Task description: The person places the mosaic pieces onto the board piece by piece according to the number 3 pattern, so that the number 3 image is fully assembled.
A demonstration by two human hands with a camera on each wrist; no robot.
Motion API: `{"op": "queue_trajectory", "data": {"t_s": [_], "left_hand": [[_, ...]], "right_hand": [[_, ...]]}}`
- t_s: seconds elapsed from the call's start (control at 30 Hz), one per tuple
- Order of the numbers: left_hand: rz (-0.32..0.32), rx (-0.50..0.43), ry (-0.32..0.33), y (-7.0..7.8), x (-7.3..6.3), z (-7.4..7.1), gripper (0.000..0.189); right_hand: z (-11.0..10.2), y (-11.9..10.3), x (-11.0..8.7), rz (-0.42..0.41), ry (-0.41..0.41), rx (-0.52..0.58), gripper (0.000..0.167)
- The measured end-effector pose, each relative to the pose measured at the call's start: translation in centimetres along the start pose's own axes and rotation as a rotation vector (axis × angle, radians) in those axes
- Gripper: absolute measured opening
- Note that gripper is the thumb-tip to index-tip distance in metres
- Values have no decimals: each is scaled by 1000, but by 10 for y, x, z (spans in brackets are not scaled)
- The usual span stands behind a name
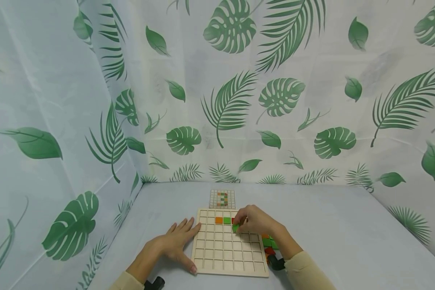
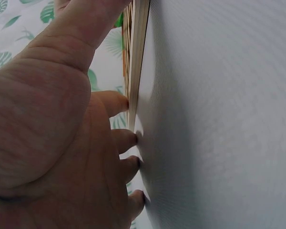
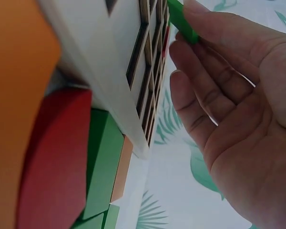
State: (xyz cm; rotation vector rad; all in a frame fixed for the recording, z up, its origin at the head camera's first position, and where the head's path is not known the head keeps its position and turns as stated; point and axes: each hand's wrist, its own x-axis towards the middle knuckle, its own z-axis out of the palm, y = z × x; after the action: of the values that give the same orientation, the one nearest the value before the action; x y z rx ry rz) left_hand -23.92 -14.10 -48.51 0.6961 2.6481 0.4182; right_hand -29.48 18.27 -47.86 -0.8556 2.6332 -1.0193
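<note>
A wooden grid board lies on the table, with an orange square tile, a green square tile and a partly covered red tile in one of its upper rows. Between thumb and fingers, my right hand pinches another green tile, tilted over the cells just below the red one. My left hand rests spread at the board's left side, its thumb by the lower left corner and its fingertips touching the edge and the table.
Beyond the board lies a small pattern card printed with a grid and coloured squares. Loose green tiles, red tiles and orange tiles are piled against the board's right side, beneath my right forearm. Leaf-printed curtains enclose the table.
</note>
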Motion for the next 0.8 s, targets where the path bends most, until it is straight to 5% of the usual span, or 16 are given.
{"op": "queue_trajectory", "data": {"t_s": [0.8], "left_hand": [[5, -6, -1, -5, 3, 3, 138]], "right_hand": [[2, 1, 0, -36, -45, -57, 8]]}}
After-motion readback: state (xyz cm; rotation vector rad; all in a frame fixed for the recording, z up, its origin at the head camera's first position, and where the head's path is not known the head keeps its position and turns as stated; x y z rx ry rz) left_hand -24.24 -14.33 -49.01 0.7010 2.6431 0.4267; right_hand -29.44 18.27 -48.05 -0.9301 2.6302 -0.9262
